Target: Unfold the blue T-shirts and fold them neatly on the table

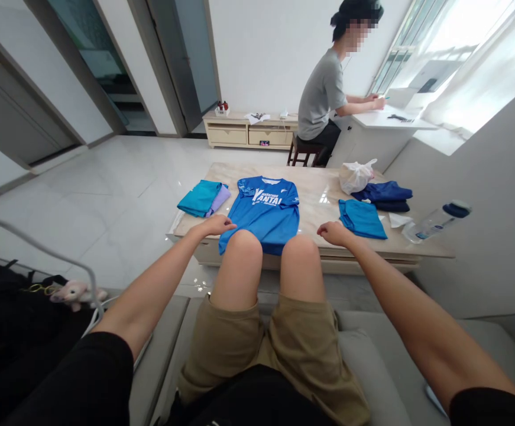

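A blue short-sleeved T-shirt (pixel 261 216) with white "Marathon Yantai" lettering lies spread face up on the low table, its hem hanging over the front edge behind my knees. My left hand (pixel 219 225) is at the shirt's left side, fingertips over its edge, apparently not gripping the cloth. My right hand (pixel 334 233) hovers by the table's front edge, apart from the shirt, fingers loosely bent and holding nothing. Just right of it lies a folded teal garment (pixel 363 219). On the left are another folded teal garment (pixel 200 197) and a lilac one (pixel 219 200) partly under it.
The marble-topped table (pixel 317 204) also bears a white plastic bag (pixel 357 176), dark blue clothing (pixel 385 192) and a clear water bottle (pixel 437 223). A person (pixel 323 89) sits at a white desk beyond. A pink plush toy (pixel 75 293) lies beside me on the left.
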